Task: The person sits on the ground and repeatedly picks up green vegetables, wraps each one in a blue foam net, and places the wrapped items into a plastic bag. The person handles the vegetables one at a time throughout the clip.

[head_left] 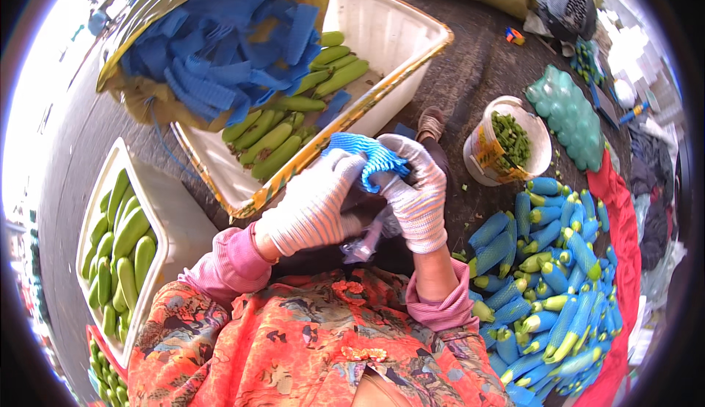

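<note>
Both hands gloved in striped knit, pink cuffs at the wrists. My left hand (316, 201) was curled closed around the near end of a blue foam net sleeve (371, 159), fingers wrapped over it. My right hand (418, 194) gripped the same sleeve from the other side, fingers bent over its lower edge. The sleeve sat between the two hands, held up in front of my chest, above my lap. Whether a cucumber was already inside it I could not tell; the gloves hid that part. A scrap of clear plastic (365, 244) hung just below the hands.

Just beyond the hands, a big white crate (411, 25) with a yellowish rim, tilted, holding a heap of bare green cucumbers (294, 124). Across its far left corner lay a sack (139, 106) spilling more blue net sleeves (220, 47).

To my left, a second white crate (165, 209) with cucumbers (121, 253) stacked along it.

To my right, on the ground, a pile of cucumbers already in blue sleeves (547, 289), resting on a red cloth (624, 238). Beyond the pile, a white bucket (481, 150) with green trimmings inside. Further off, a bundle of pale green foam nets (569, 113), and another person (565, 3) crouched at the far edge.
</note>
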Demonstrator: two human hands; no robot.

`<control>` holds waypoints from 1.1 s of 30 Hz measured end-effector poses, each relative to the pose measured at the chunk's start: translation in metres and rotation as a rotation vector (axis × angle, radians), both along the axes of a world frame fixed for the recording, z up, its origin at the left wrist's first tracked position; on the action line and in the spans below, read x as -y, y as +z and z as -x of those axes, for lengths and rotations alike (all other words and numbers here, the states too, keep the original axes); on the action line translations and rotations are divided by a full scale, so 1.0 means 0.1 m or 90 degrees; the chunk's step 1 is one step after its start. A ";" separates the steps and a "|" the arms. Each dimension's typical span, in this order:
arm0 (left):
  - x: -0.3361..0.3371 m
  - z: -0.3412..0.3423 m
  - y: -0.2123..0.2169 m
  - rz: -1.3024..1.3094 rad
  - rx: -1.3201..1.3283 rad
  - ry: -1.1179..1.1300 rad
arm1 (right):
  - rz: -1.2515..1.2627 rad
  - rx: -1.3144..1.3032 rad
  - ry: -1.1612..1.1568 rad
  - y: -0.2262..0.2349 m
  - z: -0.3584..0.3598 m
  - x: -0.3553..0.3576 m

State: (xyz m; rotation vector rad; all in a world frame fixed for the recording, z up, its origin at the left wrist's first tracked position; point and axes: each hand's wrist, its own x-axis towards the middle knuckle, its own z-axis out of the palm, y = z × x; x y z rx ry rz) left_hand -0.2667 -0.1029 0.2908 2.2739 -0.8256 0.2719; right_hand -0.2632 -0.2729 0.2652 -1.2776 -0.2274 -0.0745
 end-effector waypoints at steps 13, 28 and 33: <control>-0.27 -0.71 -0.33 0.532 -0.253 0.191 | 0.180 0.123 -0.235 0.34 -0.20 -0.38; -0.47 -2.25 -1.49 0.083 -0.200 0.155 | -0.069 -0.042 -0.237 -0.78 -1.40 0.28; -1.68 -2.70 -3.11 -0.482 -0.527 0.404 | -0.142 -0.133 -0.241 -0.92 -1.27 0.66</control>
